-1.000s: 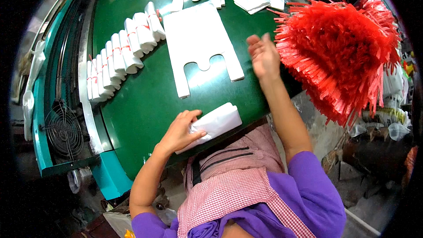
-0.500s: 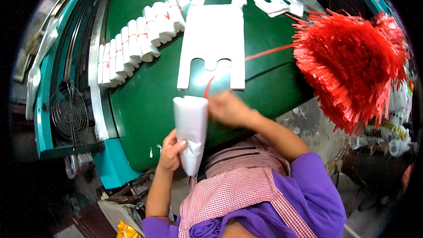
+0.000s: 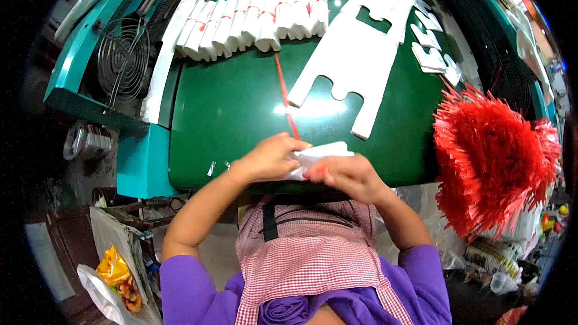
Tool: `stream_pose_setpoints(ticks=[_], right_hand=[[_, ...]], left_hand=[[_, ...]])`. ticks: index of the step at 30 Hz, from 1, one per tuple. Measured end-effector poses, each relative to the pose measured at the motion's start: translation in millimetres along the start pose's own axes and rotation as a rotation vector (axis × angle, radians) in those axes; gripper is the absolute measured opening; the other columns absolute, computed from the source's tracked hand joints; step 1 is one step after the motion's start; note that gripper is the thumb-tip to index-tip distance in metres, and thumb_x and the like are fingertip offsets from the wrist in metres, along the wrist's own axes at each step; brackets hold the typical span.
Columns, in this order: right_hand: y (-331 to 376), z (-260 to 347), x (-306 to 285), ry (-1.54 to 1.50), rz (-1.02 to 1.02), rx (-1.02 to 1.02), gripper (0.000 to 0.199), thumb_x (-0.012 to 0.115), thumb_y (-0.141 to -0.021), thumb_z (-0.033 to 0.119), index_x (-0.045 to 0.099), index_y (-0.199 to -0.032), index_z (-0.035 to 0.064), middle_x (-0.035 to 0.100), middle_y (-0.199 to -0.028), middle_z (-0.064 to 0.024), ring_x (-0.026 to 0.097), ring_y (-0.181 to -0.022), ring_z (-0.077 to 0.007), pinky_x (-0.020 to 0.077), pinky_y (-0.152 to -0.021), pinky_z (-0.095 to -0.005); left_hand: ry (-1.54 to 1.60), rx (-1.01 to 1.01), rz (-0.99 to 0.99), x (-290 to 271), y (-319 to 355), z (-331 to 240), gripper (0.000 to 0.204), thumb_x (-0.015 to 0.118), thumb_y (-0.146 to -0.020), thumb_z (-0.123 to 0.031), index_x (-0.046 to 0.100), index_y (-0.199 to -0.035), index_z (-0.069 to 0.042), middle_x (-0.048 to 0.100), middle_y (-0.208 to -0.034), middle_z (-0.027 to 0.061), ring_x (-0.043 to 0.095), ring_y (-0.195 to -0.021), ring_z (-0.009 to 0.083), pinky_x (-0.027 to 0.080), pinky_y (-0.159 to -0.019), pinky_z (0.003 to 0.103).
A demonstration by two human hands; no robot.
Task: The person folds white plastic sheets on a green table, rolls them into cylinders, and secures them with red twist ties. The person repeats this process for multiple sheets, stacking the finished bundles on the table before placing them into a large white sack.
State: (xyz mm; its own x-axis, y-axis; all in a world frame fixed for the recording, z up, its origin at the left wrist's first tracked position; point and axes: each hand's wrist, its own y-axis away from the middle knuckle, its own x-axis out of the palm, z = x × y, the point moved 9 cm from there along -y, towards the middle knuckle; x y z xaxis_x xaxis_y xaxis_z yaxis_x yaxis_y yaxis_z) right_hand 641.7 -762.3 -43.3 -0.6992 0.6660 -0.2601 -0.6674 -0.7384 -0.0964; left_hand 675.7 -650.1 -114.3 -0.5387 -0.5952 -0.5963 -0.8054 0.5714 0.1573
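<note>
At the near edge of the green table, both hands meet around a folded bundle of white plastic bags (image 3: 328, 150). My left hand (image 3: 271, 157) grips its left end. A red plastic strip (image 3: 284, 93) runs from under that hand across the table. My right hand (image 3: 354, 179), slightly blurred, is closed at the bundle's near right side, with a bit of red strip at its fingertips. Beyond them lies a flat stack of white T-shirt bags (image 3: 352, 54), handles toward me. Along the far left, a row of white bundles tied with red strips (image 3: 241, 24) lies side by side.
A large bunch of red plastic strips (image 3: 481, 168) hangs at the right table edge. White cut-out pieces (image 3: 428, 39) lie at the far right. A round wire fan guard (image 3: 123, 60) and teal machine frame (image 3: 143, 159) flank the left side. A yellow packet (image 3: 114, 268) lies lower left.
The bundle went from upright in my left hand to lying between both hands at the table edge. My right hand came to its right side. The head view has shifted.
</note>
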Motion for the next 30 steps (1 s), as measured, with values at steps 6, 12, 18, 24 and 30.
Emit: stream_pose_setpoints(ticks=[6, 12, 18, 24, 30], right_hand=[[-26, -79, -7, -0.258, -0.093, 0.265, 0.017, 0.053, -0.087, 0.005, 0.063, -0.099, -0.0017, 0.063, -0.084, -0.0082, 0.061, -0.076, -0.0165, 0.0508, -0.07, -0.0277], [-18, -7, 14, 0.839, -0.26, -0.3, 0.028, 0.066, -0.072, 0.009, 0.061, -0.099, 0.0055, 0.056, -0.106, -0.0097, 0.059, -0.088, -0.0261, 0.0519, -0.066, -0.0361], [-26, -45, 16, 0.323, -0.078, 0.055, 0.012, 0.06, -0.083, 0.009, 0.062, -0.093, 0.0032, 0.061, -0.084, -0.0063, 0.056, -0.064, -0.0156, 0.0475, -0.054, -0.0308], [-23, -99, -2, -0.363, -0.295, 0.352, 0.021, 0.052, -0.089, 0.002, 0.064, -0.106, 0.0018, 0.06, -0.073, -0.0046, 0.054, -0.058, -0.0108, 0.0434, -0.051, -0.0254], [-24, -72, 5, 0.214, -0.25, 0.077, 0.009, 0.06, -0.08, 0.002, 0.062, -0.089, -0.0001, 0.06, -0.084, -0.011, 0.059, -0.064, -0.0216, 0.0479, -0.059, -0.0322]], left_hand=[[0.335, 0.135, -0.358, -12, 12, 6, 0.045, 0.065, -0.081, -0.007, 0.056, -0.125, -0.003, 0.064, -0.099, 0.0076, 0.058, -0.087, 0.0168, 0.047, -0.078, 0.03], [0.789, -0.159, -0.317, -1, 4, 41, 0.012, 0.065, -0.087, -0.011, 0.067, -0.091, 0.001, 0.065, -0.074, 0.0001, 0.057, -0.065, 0.0056, 0.047, -0.06, 0.022], [0.534, -0.004, -0.321, -2, 2, 24, 0.009, 0.065, -0.086, -0.01, 0.064, -0.087, 0.0, 0.063, -0.073, -0.0001, 0.054, -0.064, 0.0048, 0.046, -0.059, 0.022], [-0.06, 0.513, -0.634, -14, 41, -30, 0.011, 0.067, -0.076, -0.004, 0.056, -0.08, -0.004, 0.055, -0.091, 0.0091, 0.059, -0.078, 0.0244, 0.048, -0.065, 0.03], [-0.122, 0.432, -0.536, -12, 39, -37, 0.015, 0.064, -0.081, -0.012, 0.052, -0.075, -0.005, 0.056, -0.087, 0.0118, 0.06, -0.078, 0.0292, 0.051, -0.067, 0.037]])
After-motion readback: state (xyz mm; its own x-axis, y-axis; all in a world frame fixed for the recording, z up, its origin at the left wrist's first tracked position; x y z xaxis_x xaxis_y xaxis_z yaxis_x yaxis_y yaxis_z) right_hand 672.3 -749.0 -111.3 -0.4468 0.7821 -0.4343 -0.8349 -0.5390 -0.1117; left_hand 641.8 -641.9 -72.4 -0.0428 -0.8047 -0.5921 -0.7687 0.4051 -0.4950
